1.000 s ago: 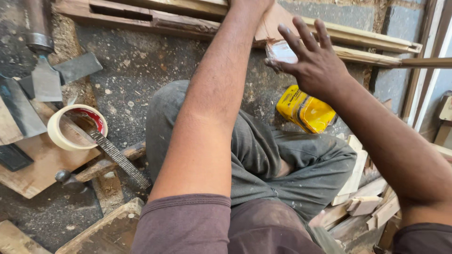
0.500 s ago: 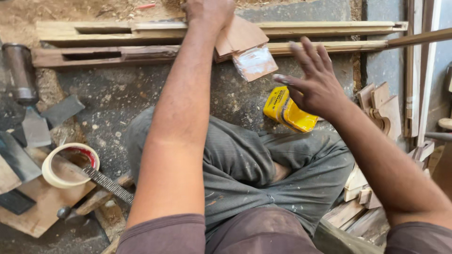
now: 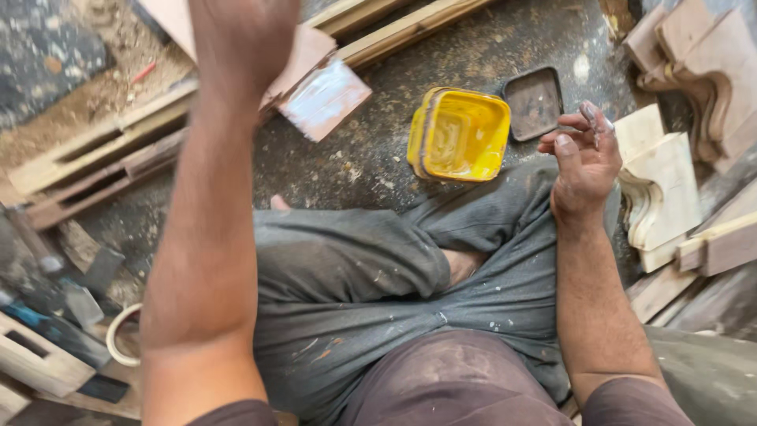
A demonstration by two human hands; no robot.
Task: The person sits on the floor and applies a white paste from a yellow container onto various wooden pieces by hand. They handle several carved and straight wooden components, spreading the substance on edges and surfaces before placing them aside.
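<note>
My left hand (image 3: 244, 39) is raised at the top of the view, blurred, and grips a flat wooden piece (image 3: 319, 91) whose lower face is smeared pale grey. To the right of an open yellow tub (image 3: 461, 134) on the floor hovers my right hand (image 3: 587, 162). Its fingers are loosely spread, with grey paste on the tips and nothing held. The tub's dark square lid (image 3: 534, 101) lies just behind it. I sit cross-legged in grey trousers (image 3: 378, 276).
Carved pale wooden brackets (image 3: 662, 189) are stacked at the right. Long wooden frame rails (image 3: 102, 150) lie at the upper left. A roll of tape (image 3: 118, 339) and several metal tools (image 3: 75, 292) sit at the lower left on a dusty floor.
My right hand has drawn back from above the yellow tub to its right side. The view has moved closer and tilted. My left hand stays on the wooden piece.
</note>
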